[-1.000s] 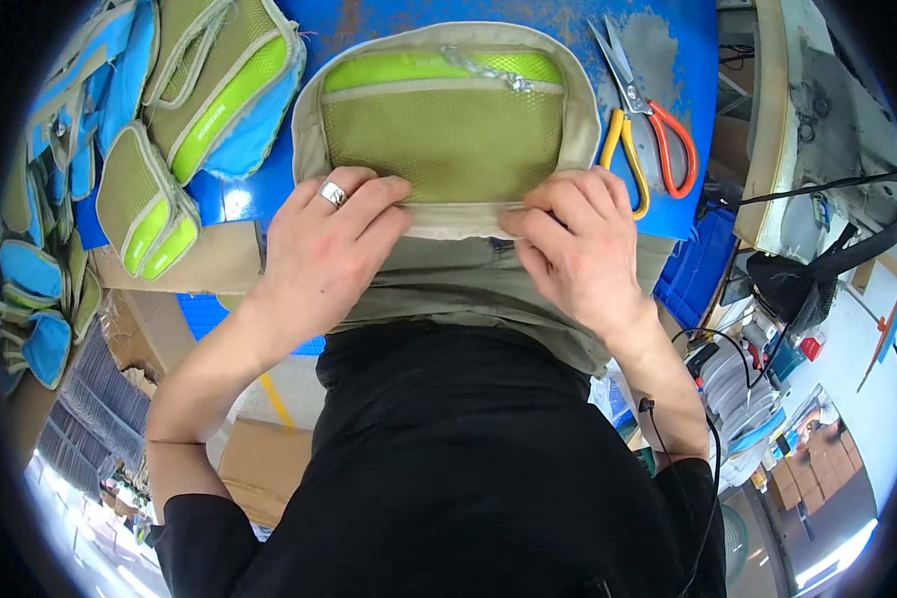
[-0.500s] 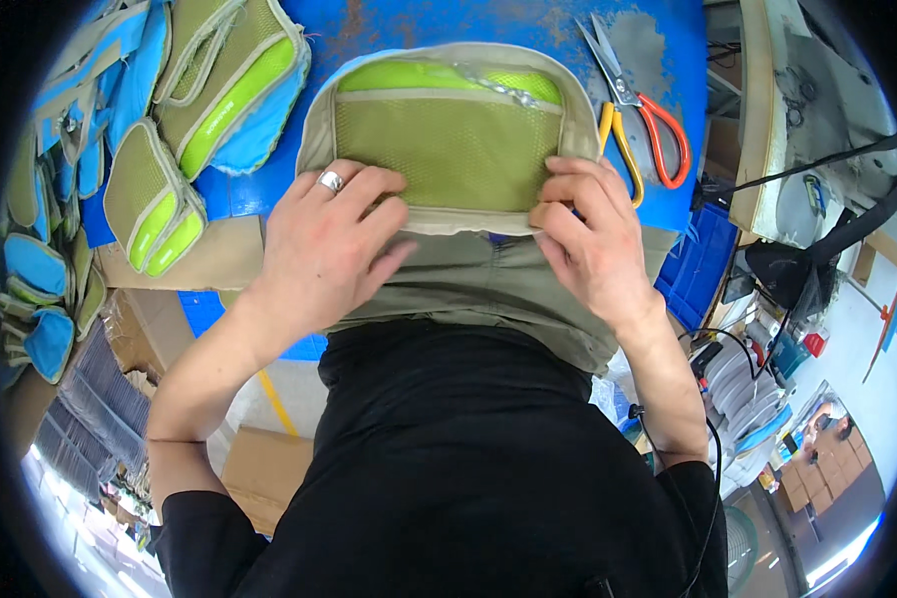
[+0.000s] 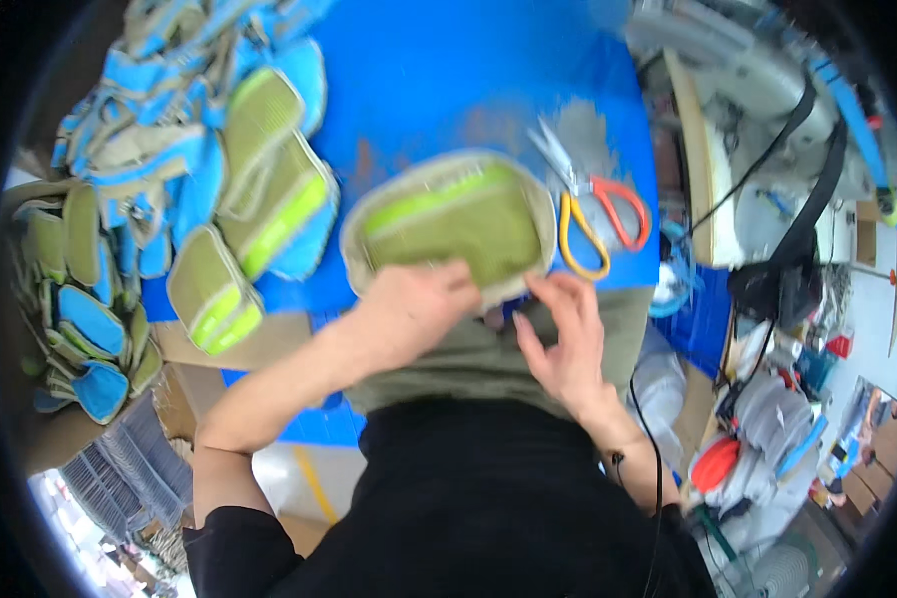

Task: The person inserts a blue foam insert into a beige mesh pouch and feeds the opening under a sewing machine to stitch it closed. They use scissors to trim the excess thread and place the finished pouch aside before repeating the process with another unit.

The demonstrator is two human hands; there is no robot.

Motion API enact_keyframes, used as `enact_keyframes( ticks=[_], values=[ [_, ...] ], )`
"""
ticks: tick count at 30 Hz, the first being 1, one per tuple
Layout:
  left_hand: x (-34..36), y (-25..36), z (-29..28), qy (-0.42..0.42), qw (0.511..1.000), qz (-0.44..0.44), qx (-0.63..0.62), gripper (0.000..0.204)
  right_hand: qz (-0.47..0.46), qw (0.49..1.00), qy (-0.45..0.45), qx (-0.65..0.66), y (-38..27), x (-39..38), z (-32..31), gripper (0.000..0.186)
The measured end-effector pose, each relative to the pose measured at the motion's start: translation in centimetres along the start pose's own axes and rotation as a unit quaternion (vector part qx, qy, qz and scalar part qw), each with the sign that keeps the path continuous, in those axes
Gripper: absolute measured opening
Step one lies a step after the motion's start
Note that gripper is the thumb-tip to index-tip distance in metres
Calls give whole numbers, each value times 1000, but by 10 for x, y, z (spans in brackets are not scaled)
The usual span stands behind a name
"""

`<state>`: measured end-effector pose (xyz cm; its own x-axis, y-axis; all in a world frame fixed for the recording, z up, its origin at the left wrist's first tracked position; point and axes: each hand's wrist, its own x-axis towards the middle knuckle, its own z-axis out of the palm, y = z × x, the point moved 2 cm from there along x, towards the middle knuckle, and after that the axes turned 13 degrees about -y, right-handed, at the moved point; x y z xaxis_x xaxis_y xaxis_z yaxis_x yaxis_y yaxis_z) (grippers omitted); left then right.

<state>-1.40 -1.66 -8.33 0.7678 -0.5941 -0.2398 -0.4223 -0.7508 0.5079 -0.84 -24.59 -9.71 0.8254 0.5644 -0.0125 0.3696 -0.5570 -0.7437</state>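
An olive pouch piece (image 3: 468, 224) with a beige border and a lime strip lies at the front of the blue table (image 3: 419, 60). My left hand (image 3: 414, 309) is curled over its lower edge, fingertips partly hidden and blurred, apparently gripping it. My right hand (image 3: 573, 354) is at the lower right corner, index fingertip touching the border while thumb and fingers stand apart. Scissors with one red and one yellow handle (image 3: 618, 214) lie just right of the pouch, blades pointing away from me.
Piles of olive, lime and blue pouches (image 3: 159, 169) cover the left side, more in a brown container (image 3: 60, 439). On the right stand a machine table (image 3: 698, 159) with cables, a blue bin (image 3: 693, 319) and assorted supplies. A small distant person appears at the far right.
The view has shifted and blurred, so table and pouch sit lower in the picture. My right hand has loosened, its thumb and fingers spreading; my left hand remains curled at the edge.
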Motion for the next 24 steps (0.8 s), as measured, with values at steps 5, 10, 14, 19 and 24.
enact_keyframes(
  ticks=[5,10,14,19,24],
  values=[
    [43,-46,-43,89,991,-15,100,11,-20,998,34,56,2,24,-16,55],
    [101,-78,-129,404,888,-86,199,49,-22,997,41,69,-10,34,-21,56],
    [91,-18,-106,405,909,61,73,38,-33,996,57,-63,0,26,-26,55],
    [33,-1,-9,273,961,49,21,31,-19,988,73,-133,25,41,-41,51],
    [-51,18,48,314,944,-49,-93,24,-4,988,46,-148,51,49,-41,46]
  ],
)
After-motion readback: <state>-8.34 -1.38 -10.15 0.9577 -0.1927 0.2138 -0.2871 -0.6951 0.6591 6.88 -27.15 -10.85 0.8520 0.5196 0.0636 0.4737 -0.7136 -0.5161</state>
